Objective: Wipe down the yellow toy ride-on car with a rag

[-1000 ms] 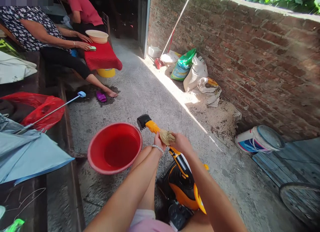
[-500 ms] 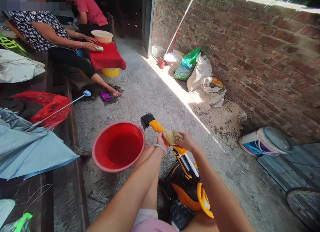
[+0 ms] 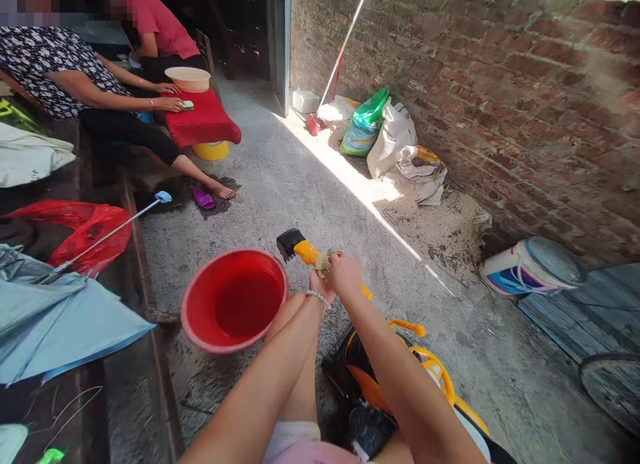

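An orange and black toy ride-on vehicle [image 3: 380,377] stands between my legs, and its orange handle bar [image 3: 306,251] with a black end points up and away. My left hand [image 3: 319,287], with a bead bracelet on the wrist, is closed round the bar from below. My right hand [image 3: 344,275] is closed on a crumpled tan cloth [image 3: 323,262] and presses it against the bar just above my left hand. A red basin [image 3: 233,299] holding water sits on the concrete to the left of my hands.
A brick wall [image 3: 500,84] runs along the right, with sacks [image 3: 385,137] and a broom at its foot and a tipped white bucket [image 3: 530,267]. Two people sit at a red-covered stool [image 3: 200,117] far left. A blue sheet [image 3: 60,317] and red bag [image 3: 85,227] lie left.
My right hand has slid the cloth up the orange bar, toward the black end, and now covers most of it. The toy has tilted a little. My left hand keeps its hold.
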`<action>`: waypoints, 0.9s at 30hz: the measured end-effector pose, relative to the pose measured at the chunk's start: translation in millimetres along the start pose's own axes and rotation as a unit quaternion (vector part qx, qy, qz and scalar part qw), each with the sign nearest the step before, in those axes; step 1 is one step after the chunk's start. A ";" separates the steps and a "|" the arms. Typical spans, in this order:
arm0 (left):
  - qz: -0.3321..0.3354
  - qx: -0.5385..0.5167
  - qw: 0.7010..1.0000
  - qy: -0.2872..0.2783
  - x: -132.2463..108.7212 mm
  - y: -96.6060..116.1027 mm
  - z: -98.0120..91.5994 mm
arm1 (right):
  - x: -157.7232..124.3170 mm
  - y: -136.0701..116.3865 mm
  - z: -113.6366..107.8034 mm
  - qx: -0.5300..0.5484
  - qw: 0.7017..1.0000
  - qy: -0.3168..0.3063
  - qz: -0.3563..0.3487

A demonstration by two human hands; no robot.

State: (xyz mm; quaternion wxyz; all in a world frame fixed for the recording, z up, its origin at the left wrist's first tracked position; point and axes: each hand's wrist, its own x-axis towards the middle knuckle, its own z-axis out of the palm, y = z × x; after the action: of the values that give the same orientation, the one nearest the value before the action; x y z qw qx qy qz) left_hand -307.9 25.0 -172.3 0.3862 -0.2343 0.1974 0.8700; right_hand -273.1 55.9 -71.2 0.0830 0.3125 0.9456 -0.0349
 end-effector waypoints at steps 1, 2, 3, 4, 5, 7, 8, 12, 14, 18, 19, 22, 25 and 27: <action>-0.015 -0.004 1.000 -0.007 -0.3 0.4 1.7 | -2.0 -3.6 2.7 -0.014 1.000 0.017 -0.009; -0.034 -0.007 0.999 -0.009 -0.5 0.9 3.2 | -5.0 -5.5 4.5 -0.024 0.999 0.030 -0.021; -0.049 -0.008 0.999 -0.009 -0.7 1.6 4.3 | -8.8 -5.5 5.5 -0.030 0.998 0.038 -0.033; -0.055 -0.007 0.998 -0.010 -0.7 2.3 4.9 | -13.3 -3.4 5.7 -0.034 0.998 0.040 -0.042; -0.057 -0.005 0.998 -0.008 -0.4 3.0 4.9 | -18.5 0.6 5.2 -0.036 0.997 0.039 -0.048; -0.052 -0.006 0.999 0.009 1.0 4.2 3.7 | -30.3 14.1 3.4 -0.037 0.997 0.037 -0.056; -0.047 -0.010 0.999 0.020 1.8 4.6 2.9 | -36.7 23.0 3.0 -0.035 0.997 0.040 -0.060; -0.051 -0.023 0.997 0.055 4.1 3.7 1.4 | -62.7 63.1 11.1 0.028 0.992 0.083 -0.087; -0.066 -0.025 0.996 0.053 3.5 2.8 1.7 | -73.2 79.9 22.1 0.104 0.982 0.124 -0.099; -0.064 -0.037 0.996 0.051 0.2 1.7 1.4 | -87.6 104.9 50.5 0.350 0.914 0.198 -0.060; -0.061 -0.037 0.996 0.051 -0.5 1.6 1.0 | -90.3 111.3 56.5 0.425 0.882 0.200 -0.013; -0.064 -0.028 0.996 0.052 -1.9 0.8 -0.4 | -97.1 131.4 66.1 0.619 0.734 0.207 0.188; -0.069 -0.020 0.996 0.051 -1.8 -0.5 -1.1 | -100.8 141.8 61.5 0.680 0.645 0.229 0.261; -0.066 -0.012 0.996 0.054 -1.3 -1.3 -1.0 | -99.6 136.5 55.0 0.649 0.702 0.220 0.191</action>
State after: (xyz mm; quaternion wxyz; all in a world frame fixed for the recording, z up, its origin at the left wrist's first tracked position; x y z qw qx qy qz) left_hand -305.9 24.6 -172.6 0.4290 -0.2979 0.1909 0.8311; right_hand -105.5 100.6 -109.5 -0.3460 0.4617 0.6001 -0.5540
